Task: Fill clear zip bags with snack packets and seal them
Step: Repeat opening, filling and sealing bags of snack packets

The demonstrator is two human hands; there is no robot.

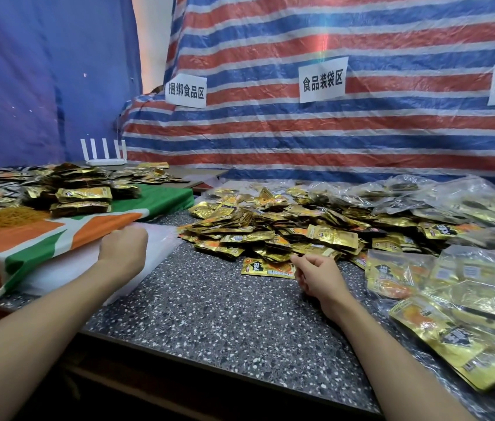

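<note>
Both forearms cross the near edge of the table (pixel 210 314), and the bare speckled stone between them is my open room. My right hand (pixel 319 278) hangs at the near edge of the heap of packets (pixel 270 226), fingers loosely curled, forefinger and thumb apart, clamped on nothing. A flat packet (pixel 266 267) lies just left of it. My left hand (pixel 125 246), well left of the heap, rests on a flat stack of empty clear bags (pixel 161 238). Its fingers curl under out of sight, so I cannot tell whether they pinch.

The packets are flat rectangles of crinkled gold foil. Right of the heap, filled bags (pixel 468 299) crowd to the table's edge. Left of it, a green, orange and white cloth (pixel 43 238) carries another pile (pixel 82 186). Behind the heap hangs a striped tarp (pixel 331 132) with paper signs (pixel 322 79).
</note>
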